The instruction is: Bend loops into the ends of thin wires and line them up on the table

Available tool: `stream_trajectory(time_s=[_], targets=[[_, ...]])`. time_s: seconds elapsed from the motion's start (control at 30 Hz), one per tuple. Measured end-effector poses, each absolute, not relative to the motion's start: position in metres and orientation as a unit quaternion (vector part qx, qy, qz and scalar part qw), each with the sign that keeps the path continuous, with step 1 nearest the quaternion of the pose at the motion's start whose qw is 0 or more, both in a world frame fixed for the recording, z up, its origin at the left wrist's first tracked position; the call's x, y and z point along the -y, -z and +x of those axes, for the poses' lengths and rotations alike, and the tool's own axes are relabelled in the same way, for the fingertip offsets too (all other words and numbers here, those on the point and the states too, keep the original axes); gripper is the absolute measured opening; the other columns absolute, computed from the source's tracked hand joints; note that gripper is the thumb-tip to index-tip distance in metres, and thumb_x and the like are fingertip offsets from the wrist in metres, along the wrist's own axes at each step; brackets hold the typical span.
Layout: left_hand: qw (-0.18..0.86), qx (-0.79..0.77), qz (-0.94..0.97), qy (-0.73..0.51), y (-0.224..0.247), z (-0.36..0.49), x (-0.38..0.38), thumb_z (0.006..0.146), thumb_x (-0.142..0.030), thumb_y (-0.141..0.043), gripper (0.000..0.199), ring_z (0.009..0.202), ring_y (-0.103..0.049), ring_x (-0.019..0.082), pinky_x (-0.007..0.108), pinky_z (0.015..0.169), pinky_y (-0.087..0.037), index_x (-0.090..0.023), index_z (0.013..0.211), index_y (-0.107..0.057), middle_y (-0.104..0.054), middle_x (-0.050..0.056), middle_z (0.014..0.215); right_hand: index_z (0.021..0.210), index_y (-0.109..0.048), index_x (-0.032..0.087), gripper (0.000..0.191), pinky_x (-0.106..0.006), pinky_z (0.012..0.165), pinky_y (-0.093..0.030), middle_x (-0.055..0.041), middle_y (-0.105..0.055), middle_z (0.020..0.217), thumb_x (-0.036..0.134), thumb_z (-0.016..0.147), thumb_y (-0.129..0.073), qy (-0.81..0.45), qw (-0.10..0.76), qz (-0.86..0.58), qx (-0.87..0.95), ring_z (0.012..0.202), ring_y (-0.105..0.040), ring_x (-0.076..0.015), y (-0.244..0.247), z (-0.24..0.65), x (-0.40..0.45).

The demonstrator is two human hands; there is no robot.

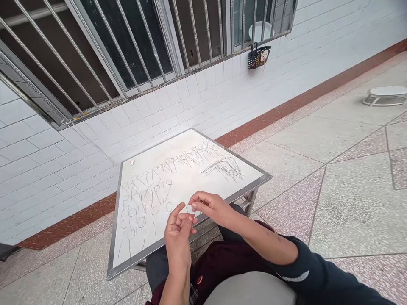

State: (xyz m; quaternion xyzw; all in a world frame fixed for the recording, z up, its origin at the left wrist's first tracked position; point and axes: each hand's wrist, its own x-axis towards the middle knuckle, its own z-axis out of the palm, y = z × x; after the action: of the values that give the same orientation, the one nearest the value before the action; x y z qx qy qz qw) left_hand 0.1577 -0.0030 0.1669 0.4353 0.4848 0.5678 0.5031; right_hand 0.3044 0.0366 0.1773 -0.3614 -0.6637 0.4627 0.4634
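Note:
My left hand (180, 226) and my right hand (211, 207) are close together over the near edge of a white-topped table (178, 148). The thumb and fingers of each are pinched, and a thin dark wire loop (188, 208) shows between them. Many wire pieces with round loops and long tails (154, 210) lie in rows across the tabletop. To the right, a bundle of plain dark wires (224, 167) is spread out. Where exactly each hand grips the thin wire is too small to tell.
A small white and red object (132, 162) sits at the table's far left corner. Behind is a tiled wall with a barred window (197, 34) and a hanging dark basket (258, 57). A low white stool (388, 91) stands at the far right.

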Motion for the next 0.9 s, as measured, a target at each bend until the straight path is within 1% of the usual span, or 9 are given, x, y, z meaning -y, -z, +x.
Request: stream_trajectory(time_s=[0.1,0.3,0.37,0.4,0.47,0.57,0.63,0.77,0.9], targets=[[0.533,-0.456,0.425,-0.572,-0.167,0.158,0.006,0.079,-0.031,-0.067,0.042,0.077,-0.059,0.013,0.021,0.06,-0.043,-0.02,0.118,-0.056,-0.057,0.0,0.079,0.097,-0.057,0.019,0.018,-0.024,0.069,-0.042,0.0018,-0.058,0.075,0.032,0.092,-0.045,-0.469,0.475,-0.34,0.662,0.07,-0.055,-0.0113,-0.171,0.301,-0.035],[0.569,-0.415,0.429,-0.566,-0.172,0.154,0.015,0.082,-0.029,-0.064,0.042,0.084,-0.056,0.013,0.025,0.077,-0.044,-0.025,0.123,-0.054,-0.056,-0.001,0.082,0.096,-0.054,0.019,0.024,-0.023,0.06,-0.04,0.0041,-0.052,0.064,0.04,0.094,-0.042,-0.485,0.479,-0.332,0.652,0.059,-0.05,-0.01,-0.163,0.299,-0.035],[0.581,-0.403,0.429,-0.561,-0.175,0.152,0.017,0.084,-0.027,-0.063,0.043,0.085,-0.056,0.013,0.025,0.079,-0.043,-0.027,0.125,-0.053,-0.055,-0.001,0.083,0.097,-0.054,0.019,0.024,-0.022,0.058,-0.038,0.0049,-0.048,0.062,0.039,0.094,-0.043,-0.489,0.477,-0.324,0.655,0.057,-0.046,-0.0097,-0.165,0.299,-0.033],[0.588,-0.398,0.43,-0.558,-0.177,0.151,0.018,0.084,-0.026,-0.063,0.044,0.084,-0.056,0.012,0.024,0.077,-0.043,-0.028,0.126,-0.052,-0.055,-0.001,0.084,0.098,-0.054,0.019,0.023,-0.022,0.057,-0.037,0.0052,-0.047,0.062,0.039,0.095,-0.042,-0.489,0.474,-0.321,0.659,0.057,-0.044,-0.0096,-0.167,0.3,-0.033],[0.601,-0.387,0.432,-0.55,-0.18,0.148,0.02,0.084,-0.025,-0.063,0.047,0.078,-0.055,0.011,0.021,0.067,-0.042,-0.029,0.129,-0.049,-0.053,-0.001,0.083,0.098,-0.056,0.019,0.023,-0.022,0.056,-0.034,0.0051,-0.043,0.063,0.037,0.095,-0.042,-0.478,0.471,-0.317,0.67,0.057,-0.04,-0.0096,-0.17,0.302,-0.032],[0.618,-0.372,0.43,-0.543,-0.183,0.145,0.022,0.085,-0.023,-0.062,0.049,0.07,-0.049,0.009,0.018,0.056,-0.036,-0.028,0.131,-0.047,-0.054,0.0,0.083,0.096,-0.059,0.019,0.021,-0.022,0.057,-0.031,0.0035,-0.044,0.069,0.034,0.094,-0.045,-0.454,0.471,-0.312,0.689,0.059,-0.035,-0.0097,-0.173,0.308,-0.035],[0.628,-0.367,0.426,-0.538,-0.185,0.143,0.024,0.085,-0.023,-0.062,0.05,0.067,-0.045,0.008,0.018,0.055,-0.034,-0.027,0.132,-0.047,-0.055,0.001,0.083,0.095,-0.061,0.019,0.02,-0.022,0.057,-0.029,0.0035,-0.043,0.07,0.032,0.092,-0.047,-0.461,0.462,-0.3,0.696,0.059,-0.033,-0.0096,-0.173,0.313,-0.039],[0.653,-0.377,0.424,-0.501,-0.188,0.138,0.026,0.084,-0.024,-0.064,0.053,0.063,-0.042,0.008,0.017,0.054,-0.032,-0.026,0.133,-0.046,-0.057,0.001,0.079,0.095,-0.062,0.017,0.021,-0.021,0.054,-0.026,0.0063,-0.034,0.061,0.032,0.091,-0.049,-0.494,0.418,-0.267,0.714,0.055,-0.03,-0.0088,-0.171,0.326,-0.046],[0.662,-0.399,0.441,-0.456,-0.192,0.134,0.025,0.081,-0.026,-0.066,0.055,0.063,-0.041,0.008,0.018,0.052,-0.03,-0.025,0.133,-0.048,-0.058,0.0,0.076,0.092,-0.064,0.015,0.021,-0.021,0.052,-0.024,0.0066,-0.035,0.059,0.031,0.089,-0.051,-0.489,0.381,-0.253,0.743,0.054,-0.028,-0.0079,-0.172,0.335,-0.048]])
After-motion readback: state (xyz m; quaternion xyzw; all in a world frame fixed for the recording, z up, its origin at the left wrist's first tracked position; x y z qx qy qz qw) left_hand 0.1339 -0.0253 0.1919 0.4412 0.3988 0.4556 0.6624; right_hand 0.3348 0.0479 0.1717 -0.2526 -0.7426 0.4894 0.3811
